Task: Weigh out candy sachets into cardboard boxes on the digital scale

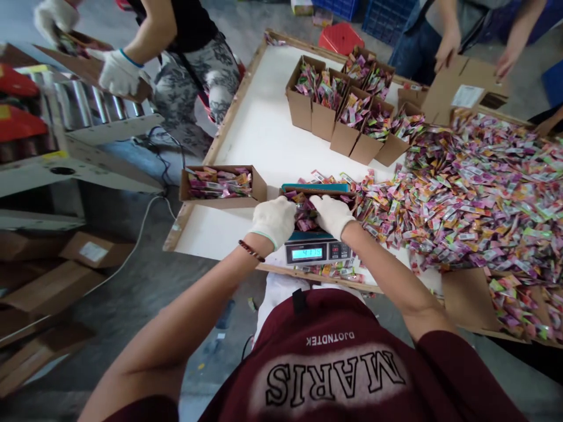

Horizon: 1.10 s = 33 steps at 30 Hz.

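Both my hands wear white gloves and rest in a small cardboard box (323, 192) of colourful sachets that stands on a digital scale (317, 252). My left hand (273, 220) lies curled over the sachets at the box's left side. My right hand (332, 214) presses down on the sachets in the middle, fingers bent. What either hand grips is hidden under the gloves. A second filled box (219, 186) stands to the left on the white table (264, 129).
A large heap of loose sachets (475, 187) covers the table's right half. Several filled boxes (352, 108) stand at the far side. One person in white gloves handles a carton (94, 70) by a roller conveyor (83, 105) at left; another person holds a carton (466, 88) at top right.
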Motion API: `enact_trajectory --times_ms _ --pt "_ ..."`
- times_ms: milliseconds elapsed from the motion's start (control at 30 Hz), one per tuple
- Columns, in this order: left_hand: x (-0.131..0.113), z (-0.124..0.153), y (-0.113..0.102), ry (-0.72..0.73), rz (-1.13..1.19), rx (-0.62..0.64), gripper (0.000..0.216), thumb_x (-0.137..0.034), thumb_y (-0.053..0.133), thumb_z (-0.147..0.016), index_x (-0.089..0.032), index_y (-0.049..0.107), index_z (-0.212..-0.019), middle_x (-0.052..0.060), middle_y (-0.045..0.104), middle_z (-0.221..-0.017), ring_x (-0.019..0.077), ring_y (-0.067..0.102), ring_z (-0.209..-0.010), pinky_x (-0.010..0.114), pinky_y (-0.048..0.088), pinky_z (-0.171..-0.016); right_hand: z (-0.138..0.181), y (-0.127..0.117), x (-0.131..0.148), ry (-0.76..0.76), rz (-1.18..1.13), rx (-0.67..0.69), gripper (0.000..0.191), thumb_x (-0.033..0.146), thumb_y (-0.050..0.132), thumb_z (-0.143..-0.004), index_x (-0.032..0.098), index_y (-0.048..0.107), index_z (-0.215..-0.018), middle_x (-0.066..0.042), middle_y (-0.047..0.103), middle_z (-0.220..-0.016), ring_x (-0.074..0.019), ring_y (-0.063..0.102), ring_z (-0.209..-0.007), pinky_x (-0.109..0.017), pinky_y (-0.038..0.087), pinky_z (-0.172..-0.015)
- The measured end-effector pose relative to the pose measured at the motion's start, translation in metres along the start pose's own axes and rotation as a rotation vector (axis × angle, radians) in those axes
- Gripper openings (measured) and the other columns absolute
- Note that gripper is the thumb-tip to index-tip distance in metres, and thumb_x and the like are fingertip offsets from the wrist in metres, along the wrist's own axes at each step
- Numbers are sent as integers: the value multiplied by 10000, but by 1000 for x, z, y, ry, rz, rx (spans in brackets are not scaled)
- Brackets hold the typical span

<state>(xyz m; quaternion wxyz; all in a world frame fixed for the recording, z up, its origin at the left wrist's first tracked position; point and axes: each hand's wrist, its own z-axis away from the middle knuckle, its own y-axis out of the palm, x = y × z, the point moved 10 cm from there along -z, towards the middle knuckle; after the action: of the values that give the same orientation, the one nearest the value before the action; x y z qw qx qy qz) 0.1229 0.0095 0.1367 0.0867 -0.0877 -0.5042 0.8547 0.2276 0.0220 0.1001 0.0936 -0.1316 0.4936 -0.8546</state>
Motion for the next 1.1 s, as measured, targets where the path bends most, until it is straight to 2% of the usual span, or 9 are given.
enact_trajectory --times_ms 133,267,400,467,533,633,733,833,1100 --pt "-4 -7 3 -11 19 -4 320 -149 451 -908 -81 739 -1031 218 719 -1113 359 713 -1027 426 542 -788 10 -22 0 -93 -107 -135 432 116 496 -902 177 593 -1318 -136 668 -1272 -279 654 -1150 -378 529 -957" --pt "3 -1 -3 37 72 -79 340 -263 426 -954 -142 737 -1018 157 725 -1110 302 705 -1023 362 516 -770 68 -71 -37 -159 -320 -428 357 159 509 -915 183 647 -1243 -94 700 -1222 -233 663 -1089 -365 530 -975" --pt "20 19 -22 133 247 -357 331 -336 423 -957 -182 715 -927 104 719 -1002 226 679 -880 312 461 -704 141 -102 -112 69 -214 -698 355 216 534 -914 173 654 -1246 -138 685 -1202 -287 649 -1084 -460 534 -966" --pt "34 32 -29 154 337 -482 330 -358 429 -956 -180 685 -848 91 697 -903 207 644 -810 308 441 -689 166 -104 -143 230 -86 -739 399 248 581 -889 139 636 -1269 -192 646 -1233 -352 613 -1145 -531 518 -977" --pt "47 44 -34 160 408 -576 326 -369 440 -956 -186 639 -773 77 668 -827 196 611 -769 303 430 -686 177 -102 -156 289 -38 -759 465 294 624 -874 116 605 -1304 -222 607 -1273 -389 578 -1199 -567 509 -988" --pt "63 60 -40 139 476 -657 316 -364 472 -952 -201 560 -695 54 629 -757 187 582 -750 294 420 -681 168 -98 -134 123 -125 -789 422 317 596 -918 153 597 -1307 -181 617 -1257 -346 575 -1221 -542 499 -1040" --pt "71 72 -42 103 496 -688 320 -345 495 -949 -208 498 -660 39 599 -722 177 555 -727 290 406 -668 146 -93 -85 -132 -251 -760 324 288 548 -963 194 620 -1265 -129 645 -1205 -287 601 -1185 -495 503 -1064" --pt "74 79 -41 79 499 -704 339 -336 502 -953 -209 459 -641 31 569 -694 169 540 -710 290 398 -667 123 -91 -41 -295 -318 -716 294 236 549 -966 200 629 -1247 -112 649 -1201 -267 603 -1181 -466 515 -1054" --pt "67 82 -30 93 543 -662 306 -326 504 -961 -196 536 -686 43 603 -734 176 554 -729 294 409 -681 75 -70 25 -419 -265 -461 295 143 508 -958 159 664 -1207 -119 631 -1196 -257 600 -1115 -437 509 -1012"
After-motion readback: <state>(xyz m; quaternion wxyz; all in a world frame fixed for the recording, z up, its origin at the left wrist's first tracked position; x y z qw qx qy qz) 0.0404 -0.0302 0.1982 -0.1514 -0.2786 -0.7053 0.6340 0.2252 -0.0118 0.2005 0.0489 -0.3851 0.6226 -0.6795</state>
